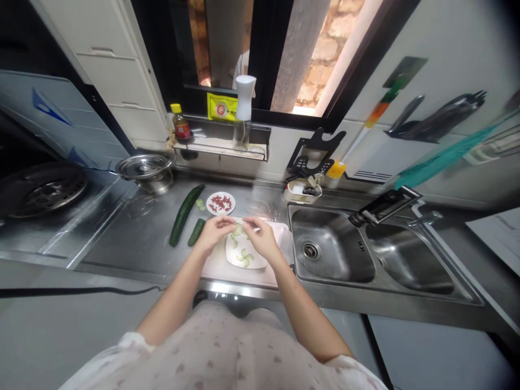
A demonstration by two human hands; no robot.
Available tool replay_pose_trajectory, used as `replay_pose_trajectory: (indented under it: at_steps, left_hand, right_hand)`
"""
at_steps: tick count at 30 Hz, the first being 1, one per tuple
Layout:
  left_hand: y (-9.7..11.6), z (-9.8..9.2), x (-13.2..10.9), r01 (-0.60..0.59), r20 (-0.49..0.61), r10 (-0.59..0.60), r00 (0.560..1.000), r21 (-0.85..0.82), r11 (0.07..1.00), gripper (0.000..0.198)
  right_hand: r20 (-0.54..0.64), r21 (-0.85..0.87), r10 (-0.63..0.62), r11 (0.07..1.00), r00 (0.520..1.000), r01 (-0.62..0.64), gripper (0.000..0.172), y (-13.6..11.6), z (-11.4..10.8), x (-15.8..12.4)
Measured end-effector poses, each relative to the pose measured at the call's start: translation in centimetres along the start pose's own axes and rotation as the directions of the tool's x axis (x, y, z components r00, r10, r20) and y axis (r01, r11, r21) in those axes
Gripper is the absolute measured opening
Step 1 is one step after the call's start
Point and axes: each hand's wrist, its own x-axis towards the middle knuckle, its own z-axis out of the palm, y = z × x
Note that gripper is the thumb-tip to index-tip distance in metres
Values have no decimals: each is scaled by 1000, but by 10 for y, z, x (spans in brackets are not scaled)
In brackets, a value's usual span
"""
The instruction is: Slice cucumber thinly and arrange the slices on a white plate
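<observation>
My left hand (217,232) and my right hand (262,236) meet over the far side of a white plate (260,262). Thumbs and fingers of both are pinched around a small pale piece that looks like a cucumber slice, mostly covered by the fingertips. On the plate, thin green-edged cucumber slices (244,259) are fanned out in small groups. The plate rests on a pale cutting board (213,271). Left of it lie a cut cucumber half (197,232), a long whole cucumber (185,218) and a few loose slices (200,204). Behind my left hand stands a small white dish (209,200) with chopped red bits.
A double steel sink (333,271) with a black faucet (379,207) is on the right. Further left are a lidded steel pot (147,172) and a dark pan (44,187). A wall shelf (223,149) holds a sauce bottle (181,123) and a spray bottle (244,108).
</observation>
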Motion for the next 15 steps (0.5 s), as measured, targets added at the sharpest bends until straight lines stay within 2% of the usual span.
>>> replay_pose_trajectory:
  at_steps: [3,6,9,11,13,15]
  left_hand:
    - [12,4,-1,-49,48,51,998,-36,998,30]
    - [17,6,-1,-31,29,33,999,-70,997,32]
    - [19,8,-2,77,-51,-87,995,-160,984,39]
    - [18,9,-5,186,-57,-211,976,-294,938,42]
    - [16,11,-8,334,71,-338,938,-443,832,41]
    - [15,15,-12,504,279,-421,863,-530,682,38]
  right_hand:
    - [43,31,-48,998,998,47,22,-15,2,6]
    - [45,48,-54,998,998,51,22,-20,3,8]
    - [25,88,-23,996,999,21,21,-22,2,9]
    - [7,121,-8,993,1000,7,21,-24,0,9]
    - [-5,146,-3,989,1000,3,20,-25,-3,10]
    - [-4,161,1,987,1000,-1,20,-26,-5,10]
